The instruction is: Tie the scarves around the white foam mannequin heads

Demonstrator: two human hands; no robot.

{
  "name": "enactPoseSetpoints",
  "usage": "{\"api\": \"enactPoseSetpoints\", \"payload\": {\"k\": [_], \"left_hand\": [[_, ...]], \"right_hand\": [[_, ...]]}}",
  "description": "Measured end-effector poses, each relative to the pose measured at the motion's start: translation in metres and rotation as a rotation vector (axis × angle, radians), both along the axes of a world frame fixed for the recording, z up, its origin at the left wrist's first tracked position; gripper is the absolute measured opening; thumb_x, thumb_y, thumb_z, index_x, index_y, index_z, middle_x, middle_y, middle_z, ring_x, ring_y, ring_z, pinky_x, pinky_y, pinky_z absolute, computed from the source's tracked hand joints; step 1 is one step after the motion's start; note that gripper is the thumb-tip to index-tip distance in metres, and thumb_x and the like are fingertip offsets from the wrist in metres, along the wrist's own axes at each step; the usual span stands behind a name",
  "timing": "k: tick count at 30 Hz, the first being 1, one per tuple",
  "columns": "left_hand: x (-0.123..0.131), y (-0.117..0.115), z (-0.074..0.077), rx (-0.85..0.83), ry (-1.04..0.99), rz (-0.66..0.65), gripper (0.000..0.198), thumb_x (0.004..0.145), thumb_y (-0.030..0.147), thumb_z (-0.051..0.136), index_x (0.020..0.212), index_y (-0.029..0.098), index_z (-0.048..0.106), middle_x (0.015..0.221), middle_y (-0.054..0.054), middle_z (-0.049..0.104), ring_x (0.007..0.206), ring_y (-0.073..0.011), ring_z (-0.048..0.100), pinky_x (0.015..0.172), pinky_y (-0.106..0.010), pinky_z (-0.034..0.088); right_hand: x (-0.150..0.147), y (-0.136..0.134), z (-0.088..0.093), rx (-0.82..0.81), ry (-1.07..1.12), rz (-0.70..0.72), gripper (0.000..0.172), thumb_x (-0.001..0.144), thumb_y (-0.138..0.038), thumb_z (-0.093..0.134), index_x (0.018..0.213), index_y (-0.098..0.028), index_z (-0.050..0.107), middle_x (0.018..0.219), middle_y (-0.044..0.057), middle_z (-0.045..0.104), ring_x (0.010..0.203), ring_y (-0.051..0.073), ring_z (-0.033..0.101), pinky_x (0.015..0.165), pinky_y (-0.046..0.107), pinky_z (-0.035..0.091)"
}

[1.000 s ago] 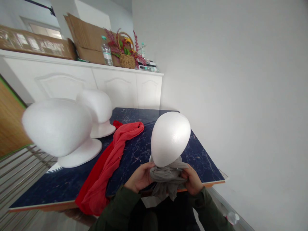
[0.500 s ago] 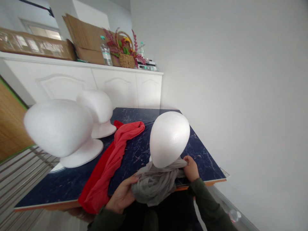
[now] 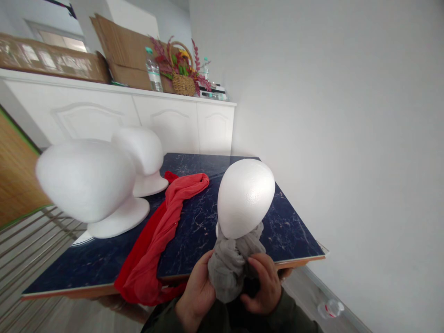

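Observation:
A white foam mannequin head (image 3: 246, 199) stands near the front edge of the dark blue marbled table (image 3: 287, 226). Around its neck lies a grey scarf (image 3: 227, 268), bunched and hanging toward me over the table's edge. My left hand (image 3: 199, 289) is closed on the left side of the bunched cloth. On the other side, my right hand (image 3: 265, 284) has its fingers curled against the scarf, thumb below. The neck under the cloth is mostly hidden. A red scarf (image 3: 169, 222) lies lengthwise to the left, its near end drooping off the table.
Two more white foam heads, a nearer one (image 3: 86, 180) and a farther one (image 3: 142, 152), stand at left beside a metal rack (image 3: 31, 254). Behind the table a white cabinet (image 3: 169, 120) bears cardboard boxes, a water bottle (image 3: 153, 71) and a flower basket (image 3: 183, 84). A wall rises at right.
My right hand has come from the right of the neck down to the front, bringing the grey scarf's end inward. My left hand has shifted right, and the cloth is bunched more narrowly.

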State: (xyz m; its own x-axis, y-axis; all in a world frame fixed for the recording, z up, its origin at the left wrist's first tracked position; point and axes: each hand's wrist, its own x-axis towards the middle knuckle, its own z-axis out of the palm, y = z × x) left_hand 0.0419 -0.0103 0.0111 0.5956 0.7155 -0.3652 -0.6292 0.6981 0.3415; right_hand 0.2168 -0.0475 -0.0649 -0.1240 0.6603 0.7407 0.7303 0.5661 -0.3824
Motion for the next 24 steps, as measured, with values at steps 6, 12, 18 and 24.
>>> {"api": "enactPoseSetpoints", "payload": {"k": [6, 12, 18, 24], "left_hand": [[0.015, -0.004, 0.011, -0.005, 0.043, -0.114, 0.016, 0.078, 0.024, 0.045, 0.069, 0.015, 0.055, 0.082, -0.009, 0.067, 0.092, -0.0236, 0.063, 0.088, -0.039, 0.047], [0.001, 0.007, -0.003, -0.078, 0.032, 0.001, 0.015, 0.079, 0.018, 0.047, 0.082, 0.011, 0.060, 0.073, -0.005, 0.068, 0.087, -0.0199, 0.064, 0.089, -0.033, 0.046], [-0.007, 0.020, -0.016, -0.077, 0.143, 0.124, 0.011, 0.079, 0.015, 0.050, 0.084, 0.012, 0.059, 0.075, -0.006, 0.068, 0.083, -0.0198, 0.065, 0.085, -0.032, 0.048], [-0.012, 0.019, -0.022, 0.227, 0.402, 0.132, 0.036, 0.074, 0.017, 0.058, 0.110, 0.018, 0.052, 0.103, -0.007, 0.064, 0.096, -0.0218, 0.061, 0.087, -0.035, 0.046]], "right_hand": [[-0.023, 0.004, 0.027, -0.294, 0.208, -0.084, 0.022, 0.073, -0.023, 0.056, 0.093, -0.024, 0.066, 0.099, 0.008, 0.056, 0.096, 0.024, 0.050, 0.083, 0.038, 0.042], [0.025, 0.000, 0.063, -0.331, 0.522, 0.036, 0.012, 0.071, -0.026, 0.056, 0.078, -0.020, 0.065, 0.097, 0.007, 0.062, 0.099, 0.025, 0.053, 0.089, 0.039, 0.039], [0.078, -0.017, 0.108, -1.053, 0.289, 0.327, 0.015, 0.063, -0.022, 0.063, 0.077, -0.019, 0.065, 0.064, -0.002, 0.062, 0.055, 0.012, 0.052, 0.049, 0.020, 0.039], [0.126, -0.004, 0.085, -0.818, 0.080, -0.125, 0.025, 0.063, -0.023, 0.060, 0.087, -0.020, 0.067, 0.084, 0.005, 0.066, 0.079, 0.022, 0.060, 0.073, 0.033, 0.046]]}}
